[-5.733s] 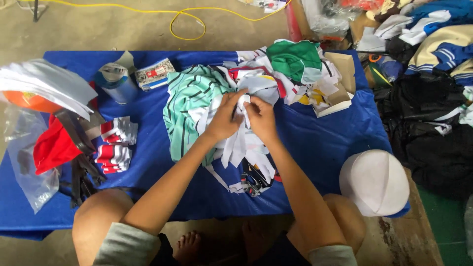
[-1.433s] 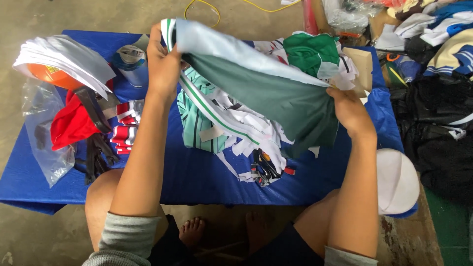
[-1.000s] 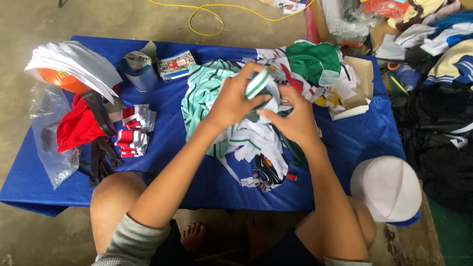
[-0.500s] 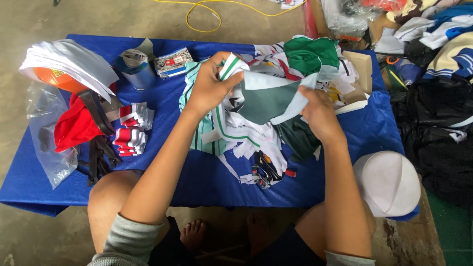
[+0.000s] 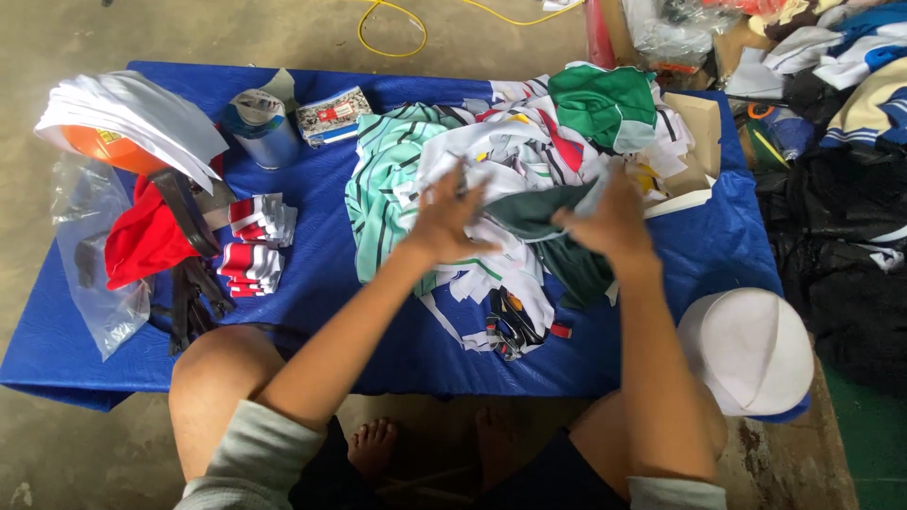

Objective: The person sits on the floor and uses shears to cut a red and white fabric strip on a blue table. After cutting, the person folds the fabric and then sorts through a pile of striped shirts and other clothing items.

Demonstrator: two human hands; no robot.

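lowered since half a second ago, both hands now press the dark green cloth (image 5: 548, 222) onto the fabric pile (image 5: 491, 170) at desk (image 5: 378, 340) centre. left hand (image 5: 444, 215) spread flat; right hand (image 5: 609, 212) spread, fingertips on cloth. bare blue desk lies at 6 o'clock; white cap (image 5: 746, 349) overhangs the 4 o'clock edge.

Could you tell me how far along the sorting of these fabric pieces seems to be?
Small red-and-white folded stacks sit set aside on the blue table, so some looks done. The left hand and right hand rest on a dark green piece atop the mixed fabric heap, which remains large and unsorted.
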